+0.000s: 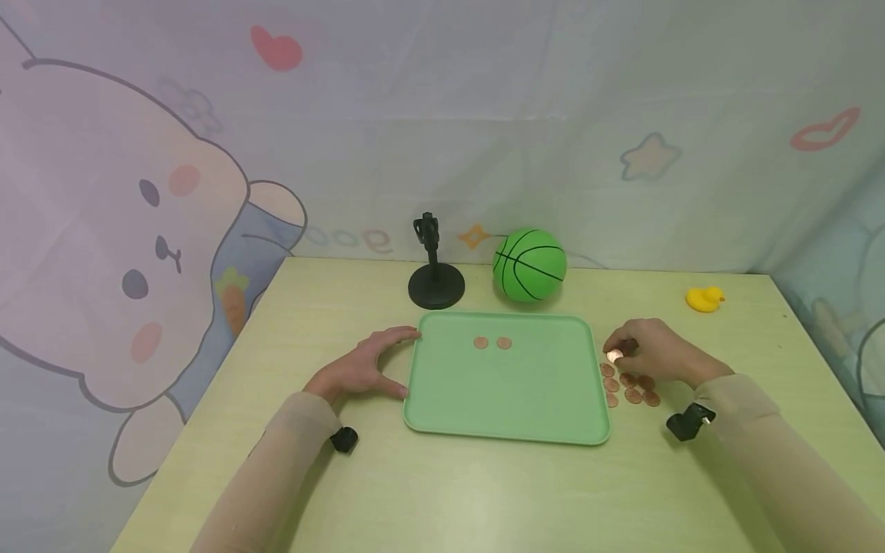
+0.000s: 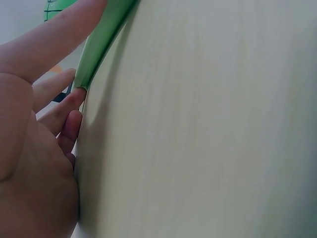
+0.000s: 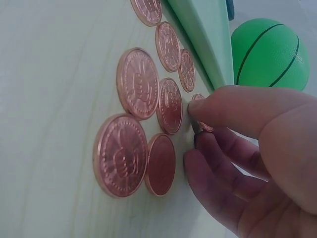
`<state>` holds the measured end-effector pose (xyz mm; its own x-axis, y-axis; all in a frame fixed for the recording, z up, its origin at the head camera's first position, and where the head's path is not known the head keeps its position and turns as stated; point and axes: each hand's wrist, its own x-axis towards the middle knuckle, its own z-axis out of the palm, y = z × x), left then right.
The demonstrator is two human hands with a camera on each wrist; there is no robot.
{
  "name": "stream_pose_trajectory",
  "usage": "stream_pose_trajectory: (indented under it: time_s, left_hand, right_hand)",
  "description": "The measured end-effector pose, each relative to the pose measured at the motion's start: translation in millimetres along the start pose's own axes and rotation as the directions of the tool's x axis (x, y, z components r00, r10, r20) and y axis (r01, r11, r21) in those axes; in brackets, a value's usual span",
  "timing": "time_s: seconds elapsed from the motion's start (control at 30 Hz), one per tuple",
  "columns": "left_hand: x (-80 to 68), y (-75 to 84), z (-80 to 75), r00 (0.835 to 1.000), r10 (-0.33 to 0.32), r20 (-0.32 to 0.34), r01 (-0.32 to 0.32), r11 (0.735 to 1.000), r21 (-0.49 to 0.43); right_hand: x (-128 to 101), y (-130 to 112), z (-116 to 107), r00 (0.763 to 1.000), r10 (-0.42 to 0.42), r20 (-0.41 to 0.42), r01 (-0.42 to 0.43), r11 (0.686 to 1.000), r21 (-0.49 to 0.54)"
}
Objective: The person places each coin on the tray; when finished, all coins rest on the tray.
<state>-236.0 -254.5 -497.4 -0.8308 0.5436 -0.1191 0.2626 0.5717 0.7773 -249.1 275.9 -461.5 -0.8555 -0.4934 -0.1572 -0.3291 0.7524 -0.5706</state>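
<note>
thin coins, fingertip work

so, on the pale table [image 1: 484,491] lies a green tray [image 1: 512,392], stiff and shallow-rimmed; it looks light enough to slide. the left hand [image 1: 362,369] rests against its left edge, fingers straight and spread, thumb by the near corner, gripping nothing. behind stand a green ball [image 1: 529,263], a black stand [image 1: 435,280] and a small yellow duck [image 1: 704,298]. the right hand [image 1: 650,355] curls just off the tray's right edge, thumb and forefinger pinching one copper coin [image 1: 614,355], tilted off the table. loose coins [image 1: 631,386] lie flat beside it, two coins [image 1: 492,342] inside the tray. judged thin, hard, smooth, likely slippery: best taken by the rim.
</note>
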Motion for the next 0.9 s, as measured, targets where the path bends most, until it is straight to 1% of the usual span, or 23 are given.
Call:
stream_pose_trajectory:
  time_s: [0.2, 0.4, 0.63, 0.77, 0.9]
  left_hand:
    - [0.5, -0.4, 0.2, 1.000, 0.002, 0.001, -0.002, 1.000, 0.011]
    - [1.0, 0.0, 0.2, 1.000, 0.003, 0.002, -0.003, 1.000, 0.012]
    - [1.1, -2.5, 0.4, 1.000, 0.007, -0.003, -0.007, 1.000, 0.009]
    - [0.9, -2.5, 0.6, 1.000, 0.007, -0.003, -0.007, 1.000, 0.008]
    - [1.5, -3.3, 0.7, 1.000, 0.008, -0.004, -0.008, 1.000, 0.011]
  right_hand:
    - [-0.9, 0.8, -1.0, 1.000, 0.008, 0.011, -0.008, 1.000, 0.015]
    - [-2.9, 3.5, -3.6, 0.999, 0.035, 0.024, -0.036, 0.998, 0.047]
    - [-4.6, 7.5, -4.7, 1.000, -0.021, 0.012, 0.021, 1.000, 0.010]
    - [-5.8, 8.8, -4.6, 1.000, -0.020, 0.016, 0.020, 1.000, 0.019]
    - [-7.6, 9.1, -4.5, 1.000, -0.025, -0.003, 0.025, 1.000, 0.018]
